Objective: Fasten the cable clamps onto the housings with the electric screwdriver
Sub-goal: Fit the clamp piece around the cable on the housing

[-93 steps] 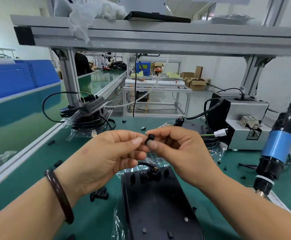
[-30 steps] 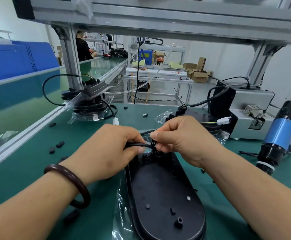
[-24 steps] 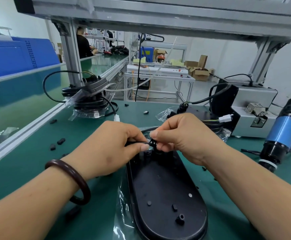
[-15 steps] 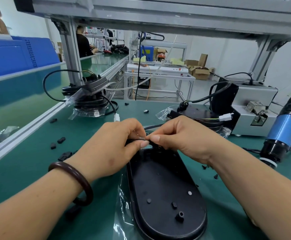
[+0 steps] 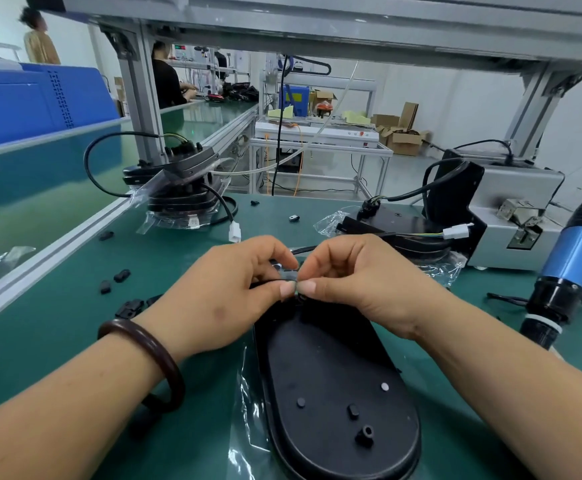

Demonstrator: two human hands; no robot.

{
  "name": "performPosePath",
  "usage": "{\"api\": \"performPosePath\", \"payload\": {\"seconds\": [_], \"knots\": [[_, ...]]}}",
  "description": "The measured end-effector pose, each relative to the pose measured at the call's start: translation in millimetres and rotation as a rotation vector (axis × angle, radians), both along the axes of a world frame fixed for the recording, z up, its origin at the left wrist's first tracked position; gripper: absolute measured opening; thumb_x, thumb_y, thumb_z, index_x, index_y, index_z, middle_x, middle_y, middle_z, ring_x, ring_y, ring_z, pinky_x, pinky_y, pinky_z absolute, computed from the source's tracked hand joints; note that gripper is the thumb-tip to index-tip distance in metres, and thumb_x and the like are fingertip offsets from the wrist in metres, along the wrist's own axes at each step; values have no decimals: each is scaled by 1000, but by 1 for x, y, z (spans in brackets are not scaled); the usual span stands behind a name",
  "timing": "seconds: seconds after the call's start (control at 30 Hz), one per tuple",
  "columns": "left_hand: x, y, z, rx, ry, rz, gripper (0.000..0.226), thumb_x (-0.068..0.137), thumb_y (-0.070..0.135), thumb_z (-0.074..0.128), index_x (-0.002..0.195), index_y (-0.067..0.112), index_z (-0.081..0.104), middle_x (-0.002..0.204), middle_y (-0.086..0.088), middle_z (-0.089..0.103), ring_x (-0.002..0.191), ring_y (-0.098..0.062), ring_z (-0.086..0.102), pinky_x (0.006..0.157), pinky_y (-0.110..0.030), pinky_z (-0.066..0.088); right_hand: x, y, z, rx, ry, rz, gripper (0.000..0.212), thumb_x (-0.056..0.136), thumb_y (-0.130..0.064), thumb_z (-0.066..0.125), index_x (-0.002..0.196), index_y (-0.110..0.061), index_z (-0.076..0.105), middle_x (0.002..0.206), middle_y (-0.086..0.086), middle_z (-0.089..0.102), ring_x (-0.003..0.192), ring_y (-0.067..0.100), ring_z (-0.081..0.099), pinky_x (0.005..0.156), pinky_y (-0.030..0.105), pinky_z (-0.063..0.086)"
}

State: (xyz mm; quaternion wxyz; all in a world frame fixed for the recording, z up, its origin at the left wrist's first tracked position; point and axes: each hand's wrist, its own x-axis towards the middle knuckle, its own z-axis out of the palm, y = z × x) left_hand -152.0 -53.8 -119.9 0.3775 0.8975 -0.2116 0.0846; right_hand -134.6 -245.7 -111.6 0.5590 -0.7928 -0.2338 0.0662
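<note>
Closely thumb-to-thumb: left hand [image 5: 223,292], right hand [image 5: 362,282]

Bare arms, one dark-brown bangle [image 5: 173,379] (left wrist).

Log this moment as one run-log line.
left hand: pinches cable clamp | right hand: pinches cable clamp | site: housing far end | electric screwdriver: untouched, right

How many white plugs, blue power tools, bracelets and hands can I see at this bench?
White plugs: 2
Blue electric screwdriver: 1
Bracelet: 1
Hands: 2, the left hand and the right hand
Total: 6
</note>
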Motion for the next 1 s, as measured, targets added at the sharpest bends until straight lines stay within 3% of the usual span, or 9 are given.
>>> {"api": "performPosePath", "payload": {"seconds": [0.2,0.3,0.37,0.63,0.77,0.9,1.0], "knots": [[-4,-2,-3,27,-80,52,16,85,29,66,95,42,68,81,23,69,79,4,63,77,-24,51,-2,-8,6,-135,-24,-34,5,80,-19,77,80,-23,78,87,18,72,75,14,56,77,29,46],[-3,0,-4,29,-68,74,14,83,30,68,86,43,70,77,27,66,72,6,60,67,-14,47,0,-5,7,-208,-56,-76,4,79,-22,78,77,-25,78,75,5,73,67,3,55,68,18,45],[-1,1,-6,46,-27,80,9,83,31,68,85,40,72,73,21,67,67,3,60,64,-15,48,2,0,6,-247,-90,-117,3,79,-20,78,76,-22,77,70,-3,72,63,0,56,66,16,47],[-2,4,-2,86,-2,16,9,81,40,62,87,44,67,75,20,67,70,0,61,65,-19,50,2,10,4,-457,-306,-203,14,81,-23,74,69,-26,68,63,-9,62,56,0,50,59,16,43],[0,-3,-3,197,-111,83,24,69,59,62,85,41,64,66,23,60,61,0,54,60,-26,46,0,9,3,-411,-279,-211,15,80,-24,75,69,-27,66,68,-7,63,60,2,52,61,19,44],[2,-3,-3,177,-140,98,21,67,59,68,82,45,66,63,23,62,61,2,57,63,-28,51,-2,-9,15,-243,-128,-152,6,85,-20,73,79,-22,72,62,-4,68,53,0,54,54,14,43],[1,-1,-4,154,-159,82,34,62,69,57,80,42,68,66,30,64,62,8,60,60,-23,52,8,-58,40,-177,-120,-405,6,86,-13,70,84,-18,73,74,3,74,56,6,62,53,16,48]]}}
